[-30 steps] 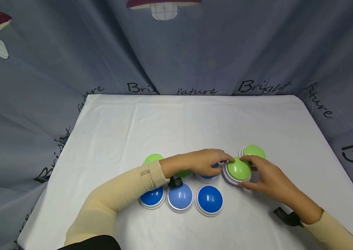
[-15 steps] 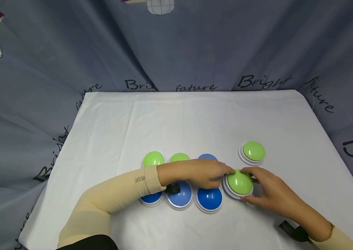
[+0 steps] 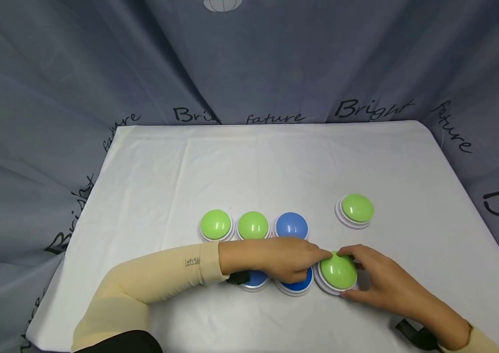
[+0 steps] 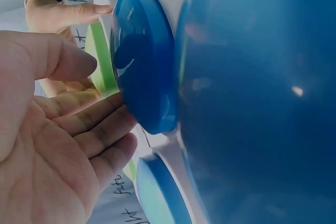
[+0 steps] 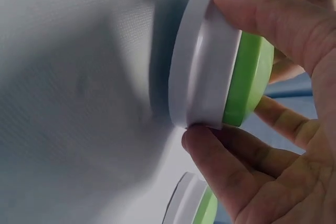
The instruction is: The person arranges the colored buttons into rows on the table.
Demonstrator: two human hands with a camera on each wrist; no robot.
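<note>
A green dome push button (image 3: 338, 270) with a white base sits at the right end of the front row of buttons. My right hand (image 3: 377, 279) grips it from the right, thumb and fingers at the white base (image 5: 205, 61) in the right wrist view. From the left, my left hand (image 3: 286, 257) reaches across the row, its index fingertip at the green dome's upper left edge. Under that hand lies a dark blue button (image 3: 293, 287), partly covered. The left wrist view shows the left fingers (image 4: 100, 124) loosely extended beside a blue button (image 4: 142, 61).
Behind the left forearm stand two green buttons, a left one (image 3: 215, 224) and a middle one (image 3: 253, 225), then a lighter blue button (image 3: 291, 225). Another green button (image 3: 357, 208) stands apart at the back right. The forearm partly hides a blue button (image 3: 256, 279). White cloth (image 3: 249, 171) covers the table.
The gripped green button has moved toward the front of the table, away from the back right green one, into line with the front blue row. Both hands moved with it.
</note>
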